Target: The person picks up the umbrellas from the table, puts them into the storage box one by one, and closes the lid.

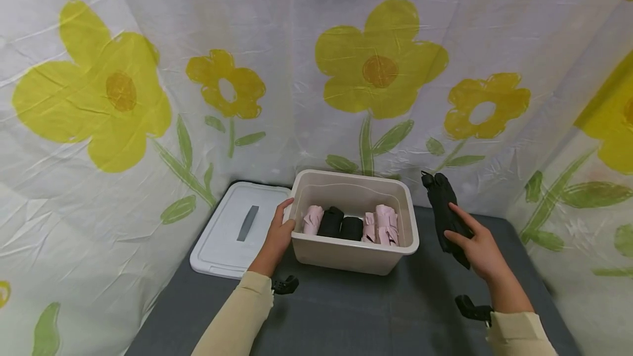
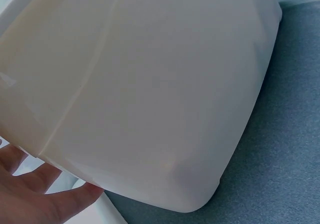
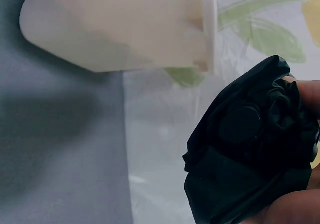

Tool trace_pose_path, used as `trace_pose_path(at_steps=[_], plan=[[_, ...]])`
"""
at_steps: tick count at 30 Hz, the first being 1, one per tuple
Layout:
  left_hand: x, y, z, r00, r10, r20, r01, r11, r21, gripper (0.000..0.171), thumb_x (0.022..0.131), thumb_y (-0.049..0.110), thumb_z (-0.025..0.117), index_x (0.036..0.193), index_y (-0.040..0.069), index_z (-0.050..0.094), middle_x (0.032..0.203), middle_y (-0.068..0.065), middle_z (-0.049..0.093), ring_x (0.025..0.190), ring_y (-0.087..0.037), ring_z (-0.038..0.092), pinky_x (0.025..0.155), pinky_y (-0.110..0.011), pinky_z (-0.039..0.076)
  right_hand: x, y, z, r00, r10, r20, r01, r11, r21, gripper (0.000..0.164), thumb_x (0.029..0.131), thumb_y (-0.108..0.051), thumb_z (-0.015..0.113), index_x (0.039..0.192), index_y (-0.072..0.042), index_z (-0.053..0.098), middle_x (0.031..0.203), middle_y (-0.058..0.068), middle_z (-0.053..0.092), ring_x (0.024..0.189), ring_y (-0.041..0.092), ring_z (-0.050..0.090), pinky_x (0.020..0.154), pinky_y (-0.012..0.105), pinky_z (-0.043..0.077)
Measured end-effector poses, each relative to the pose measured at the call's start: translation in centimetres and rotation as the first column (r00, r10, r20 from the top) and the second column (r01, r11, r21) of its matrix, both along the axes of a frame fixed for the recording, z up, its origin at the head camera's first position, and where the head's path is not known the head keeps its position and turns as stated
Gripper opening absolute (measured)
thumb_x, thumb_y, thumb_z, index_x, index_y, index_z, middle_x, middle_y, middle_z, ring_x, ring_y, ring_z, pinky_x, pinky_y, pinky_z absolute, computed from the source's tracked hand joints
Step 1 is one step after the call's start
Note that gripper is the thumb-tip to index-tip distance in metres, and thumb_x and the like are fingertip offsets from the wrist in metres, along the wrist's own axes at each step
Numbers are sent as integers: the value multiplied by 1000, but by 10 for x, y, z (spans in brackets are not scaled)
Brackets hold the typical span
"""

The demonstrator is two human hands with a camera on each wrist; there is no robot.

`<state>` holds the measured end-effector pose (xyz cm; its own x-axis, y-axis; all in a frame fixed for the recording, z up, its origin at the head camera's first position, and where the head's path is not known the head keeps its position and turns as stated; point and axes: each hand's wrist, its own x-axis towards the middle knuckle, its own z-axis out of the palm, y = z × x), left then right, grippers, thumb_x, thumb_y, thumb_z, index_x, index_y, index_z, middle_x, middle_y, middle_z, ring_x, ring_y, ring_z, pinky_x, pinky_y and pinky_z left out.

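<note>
A black folded umbrella point(image 1: 447, 210) with a small loop at its upper end is gripped by my right hand point(image 1: 477, 249), raised to the right of the bin. In the right wrist view the umbrella point(image 3: 250, 149) shows its gathered dark fabric and a round end, between thumb and fingers. My left hand point(image 1: 278, 235) holds the left side of a beige storage bin point(image 1: 346, 254) at the rim. The left wrist view has the fingers point(image 2: 75, 201) against the edge of the bin's wall point(image 2: 150, 109). Inside lie pink bundles point(image 1: 387, 224) and black rolled bundles point(image 1: 330, 222), side by side.
A white lid point(image 1: 217, 249) with a grey handle point(image 1: 248, 223) lies left of the bin, partly behind my left hand. Beneath everything is a dark grey tabletop point(image 1: 346, 312). A flower-printed curtain point(image 1: 292, 98) hangs close behind the bin and along both sides.
</note>
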<state>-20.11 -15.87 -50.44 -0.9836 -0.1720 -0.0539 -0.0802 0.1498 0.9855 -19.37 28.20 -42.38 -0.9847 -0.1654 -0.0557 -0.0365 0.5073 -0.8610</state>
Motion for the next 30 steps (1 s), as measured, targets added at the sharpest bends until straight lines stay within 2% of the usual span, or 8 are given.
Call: trace_pose_path(at_steps=[7,13,21,26,30], plan=[[-1,0,1,1000,0,4,0,1000,4,62,89,10,38,147,32,34,158,-7,27,143,-34,28,108,-63,28,-1,-9,12,1000,14,0,-14,1000,1,72,96,-34,56,153,-43,13,162,18,1,141,53,17,102,67,32],[-3,-2,-1,1000,-11,3,11,1000,6,62,90,10,38,148,30,33,160,-7,22,147,-36,20,110,-65,24,-3,-19,22,1000,18,3,-18,1000,1,72,96,-34,57,153,-43,14,163,16,2,142,51,19,104,65,32],[-1,-1,0,1000,-3,-9,3,1000,3,62,89,10,38,148,29,33,159,-8,25,146,-35,23,109,-64,25,-5,-31,29,999,49,-21,-49,999,22,72,96,-35,57,153,-42,15,163,14,5,141,49,23,103,64,35],[0,-2,-1,1000,-3,-14,3,1000,2,62,89,10,39,148,29,34,160,-8,23,147,-35,19,110,-64,24,-10,-39,32,997,62,-46,-60,997,51,72,95,-33,58,153,-42,17,163,12,7,144,47,17,105,66,28],[0,-2,0,1000,-12,-15,12,1000,8,62,90,9,39,148,28,33,160,-9,24,146,-35,22,110,-63,25,-12,-45,35,996,71,-55,-68,996,56,71,95,-32,60,153,-43,19,163,11,8,146,45,15,107,67,25]])
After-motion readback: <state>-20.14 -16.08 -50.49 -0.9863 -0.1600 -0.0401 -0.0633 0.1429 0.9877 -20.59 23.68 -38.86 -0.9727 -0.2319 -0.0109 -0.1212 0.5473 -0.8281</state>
